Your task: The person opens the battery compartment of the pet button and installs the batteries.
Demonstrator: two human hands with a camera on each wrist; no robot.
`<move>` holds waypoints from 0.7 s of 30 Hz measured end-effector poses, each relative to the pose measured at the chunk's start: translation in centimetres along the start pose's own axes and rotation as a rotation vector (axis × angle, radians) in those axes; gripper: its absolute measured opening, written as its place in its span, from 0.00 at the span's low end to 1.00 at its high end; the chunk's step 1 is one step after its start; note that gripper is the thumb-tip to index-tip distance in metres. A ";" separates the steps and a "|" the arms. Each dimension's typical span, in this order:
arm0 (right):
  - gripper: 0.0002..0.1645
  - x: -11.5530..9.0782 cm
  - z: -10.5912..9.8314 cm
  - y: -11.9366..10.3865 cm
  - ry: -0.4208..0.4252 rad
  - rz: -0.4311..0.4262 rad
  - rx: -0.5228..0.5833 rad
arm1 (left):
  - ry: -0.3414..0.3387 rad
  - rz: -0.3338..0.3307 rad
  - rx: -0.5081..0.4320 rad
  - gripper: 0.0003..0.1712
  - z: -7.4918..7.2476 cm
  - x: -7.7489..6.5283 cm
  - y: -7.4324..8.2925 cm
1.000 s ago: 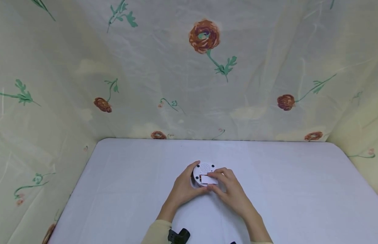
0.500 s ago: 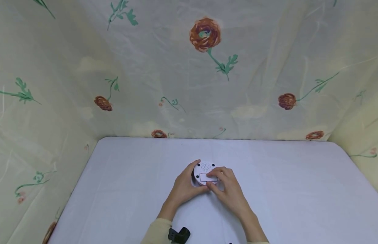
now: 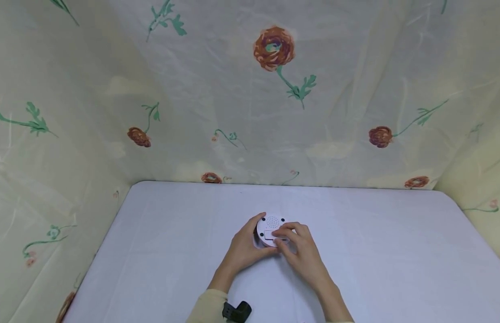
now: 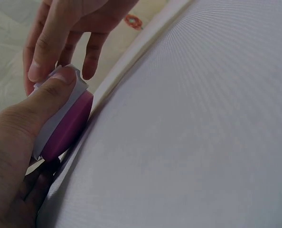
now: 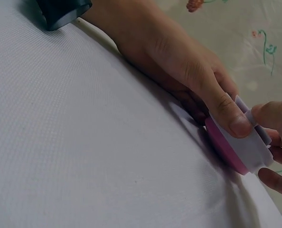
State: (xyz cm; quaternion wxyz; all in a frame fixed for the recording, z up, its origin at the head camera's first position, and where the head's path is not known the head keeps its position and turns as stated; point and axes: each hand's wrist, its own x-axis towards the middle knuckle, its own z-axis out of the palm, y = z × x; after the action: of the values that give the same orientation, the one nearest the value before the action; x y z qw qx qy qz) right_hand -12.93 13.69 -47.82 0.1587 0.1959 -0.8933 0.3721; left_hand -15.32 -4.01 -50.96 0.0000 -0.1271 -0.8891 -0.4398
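A round white device (image 3: 273, 221), with speaker holes and black feet on its upturned face, lies at the middle of the table. Its underside rim is magenta, as both wrist views show. My left hand (image 3: 243, 249) grips it around the left side, thumb at the near edge and fingers at the far one. A white rectangular battery cover (image 3: 268, 234) sits over the compartment in that face. My right hand (image 3: 305, 251) pinches this cover between thumb and fingers, which hide its right part. In the right wrist view the cover (image 5: 262, 133) stands slightly proud of the device.
The white-covered table (image 3: 173, 233) spreads around the hands. A floral curtain (image 3: 193, 89) hangs behind it and along both sides. A black wrist camera (image 3: 237, 312) is strapped at the left sleeve (image 3: 207, 307).
The right hand has slid the battery cover leftward over the compartment, hiding the dark gap with metallic parts seen a second ago. The left hand keeps its grip on the device.
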 end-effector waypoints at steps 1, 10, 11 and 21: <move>0.10 0.0 0.0 0.0 0.003 0.000 0.003 | -0.001 0.001 0.000 0.56 0.0 0.0 0.0; 0.21 0.0 0.1 0.3 -0.012 0.085 0.054 | -0.001 0.013 0.002 0.55 0.0 0.4 0.2; 0.24 -0.1 0.1 0.4 -0.022 0.118 0.087 | -0.001 0.014 0.003 0.55 0.0 0.4 0.2; 0.45 -0.9 1.0 1.5 -0.136 0.350 0.345 | 0.010 0.025 0.005 0.56 0.2 0.1 -0.1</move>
State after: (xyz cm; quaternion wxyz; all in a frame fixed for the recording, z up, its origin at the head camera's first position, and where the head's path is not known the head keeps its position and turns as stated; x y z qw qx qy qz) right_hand -12.94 14.18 -49.78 -0.0043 0.0869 -0.8454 0.5269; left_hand -15.39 -3.90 -51.14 0.0103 -0.1360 -0.8884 -0.4383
